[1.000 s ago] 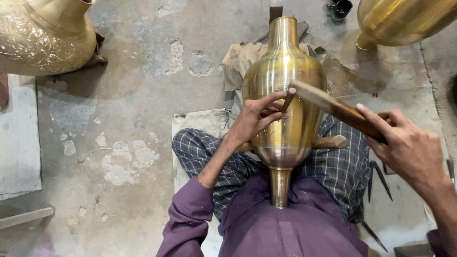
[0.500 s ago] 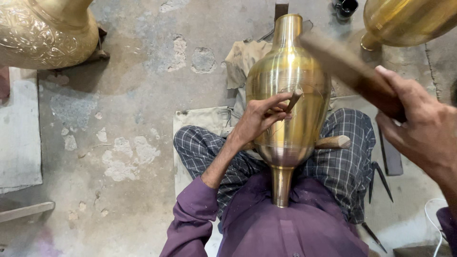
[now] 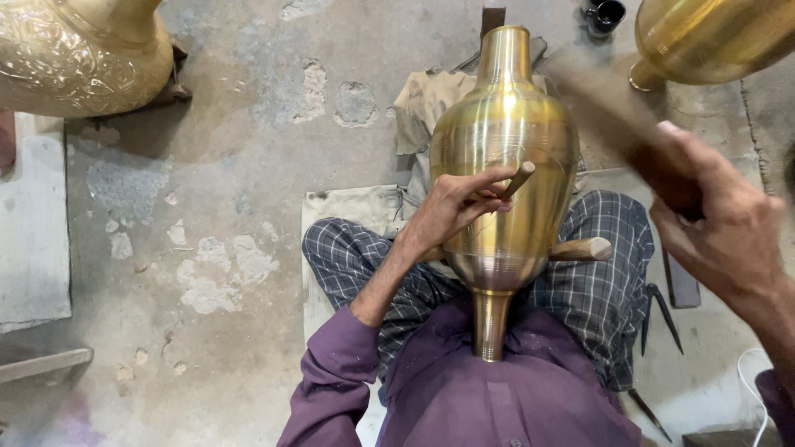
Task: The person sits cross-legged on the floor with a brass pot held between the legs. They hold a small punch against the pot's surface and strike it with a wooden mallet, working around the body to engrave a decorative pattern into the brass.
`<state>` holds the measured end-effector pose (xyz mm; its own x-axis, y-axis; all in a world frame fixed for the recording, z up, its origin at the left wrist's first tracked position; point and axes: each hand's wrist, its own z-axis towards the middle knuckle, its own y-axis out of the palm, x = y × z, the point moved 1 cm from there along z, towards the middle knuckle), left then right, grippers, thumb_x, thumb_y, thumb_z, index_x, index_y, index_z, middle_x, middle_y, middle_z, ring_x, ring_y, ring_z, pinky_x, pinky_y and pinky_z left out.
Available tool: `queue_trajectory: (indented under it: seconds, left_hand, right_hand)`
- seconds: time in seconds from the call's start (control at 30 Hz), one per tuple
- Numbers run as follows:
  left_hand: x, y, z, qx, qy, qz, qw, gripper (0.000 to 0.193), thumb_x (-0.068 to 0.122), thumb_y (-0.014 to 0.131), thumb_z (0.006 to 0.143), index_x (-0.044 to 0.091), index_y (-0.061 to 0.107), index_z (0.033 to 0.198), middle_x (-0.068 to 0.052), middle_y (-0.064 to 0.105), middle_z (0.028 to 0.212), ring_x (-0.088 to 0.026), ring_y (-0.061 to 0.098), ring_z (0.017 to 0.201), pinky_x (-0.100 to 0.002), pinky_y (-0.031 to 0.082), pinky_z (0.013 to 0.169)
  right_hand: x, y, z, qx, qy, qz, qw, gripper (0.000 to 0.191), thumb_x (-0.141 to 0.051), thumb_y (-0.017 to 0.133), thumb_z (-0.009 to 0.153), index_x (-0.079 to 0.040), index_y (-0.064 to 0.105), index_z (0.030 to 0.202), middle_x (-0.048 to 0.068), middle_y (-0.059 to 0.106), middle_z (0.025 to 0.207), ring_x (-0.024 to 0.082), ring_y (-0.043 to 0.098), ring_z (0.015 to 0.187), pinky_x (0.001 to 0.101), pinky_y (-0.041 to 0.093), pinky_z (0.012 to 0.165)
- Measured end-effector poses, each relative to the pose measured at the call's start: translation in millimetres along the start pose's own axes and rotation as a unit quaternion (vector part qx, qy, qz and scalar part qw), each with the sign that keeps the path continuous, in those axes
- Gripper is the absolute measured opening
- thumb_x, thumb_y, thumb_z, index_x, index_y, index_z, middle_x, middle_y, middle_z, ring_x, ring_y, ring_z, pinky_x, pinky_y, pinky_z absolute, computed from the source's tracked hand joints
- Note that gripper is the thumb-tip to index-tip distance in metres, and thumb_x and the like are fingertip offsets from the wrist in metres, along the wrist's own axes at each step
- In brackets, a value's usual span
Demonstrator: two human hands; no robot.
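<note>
Two hands work on a big shiny brass vase lying across the person's lap. Left hand pinches a small wooden-handled tool against it. Right hand grasps a blurred wooden mallet, raised beside the vase.

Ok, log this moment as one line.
left hand: holds chisel against brass vase | right hand: raised, gripping blurred mallet | vase on lap

The wooden mallet in the right hand is motion-blurred.
</note>
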<state>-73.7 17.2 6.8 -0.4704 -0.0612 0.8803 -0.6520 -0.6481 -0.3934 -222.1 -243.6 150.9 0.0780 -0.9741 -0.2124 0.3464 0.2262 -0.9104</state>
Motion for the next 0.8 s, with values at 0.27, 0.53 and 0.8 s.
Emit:
queue_trajectory:
  seconds: [0.27, 0.53, 0.8]
  left_hand:
    - [-8, 5, -4, -0.005, 0.017, 0.022, 1.000, 0.053, 0.022, 0.068, 0.098, 0.023, 0.052, 0.148, -0.005, 0.081, 0.105, -0.020, 0.080, 0.099, -0.039, 0.068, 0.091]
    - [-12, 4, -11, 0.001, 0.015, 0.004, 1.000, 0.051, 0.021, 0.067, 0.100, 0.021, 0.052, 0.148, -0.007, 0.080, 0.108, -0.022, 0.079, 0.104, -0.039, 0.068, 0.092]
    - [-11, 6, -10, -0.010, 0.017, 0.004, 1.000, 0.050, 0.017, 0.067, 0.099, 0.023, 0.054, 0.147, -0.006, 0.081, 0.111, -0.021, 0.080, 0.104, -0.038, 0.067, 0.093]
  right_hand:
    - [2, 3, -4, -0.034, 0.016, 0.031, 0.999, 0.072, -0.018, 0.069, 0.094, -0.020, 0.040, 0.160, 0.008, 0.071, 0.109, 0.020, 0.071, 0.092, 0.0327, 0.060, 0.081]
    - [2, 1, -7, -0.040, 0.005, -0.049, 0.998, 0.074, -0.012, 0.071, 0.089, -0.019, 0.047, 0.159, 0.013, 0.073, 0.105, 0.024, 0.070, 0.076, 0.0364, 0.059, 0.068]
    - [2, 2, -15, -0.024, -0.011, -0.014, 1.000, 0.074, -0.016, 0.073, 0.093, -0.022, 0.047, 0.162, 0.009, 0.069, 0.100, 0.022, 0.069, 0.081, 0.0349, 0.057, 0.070]
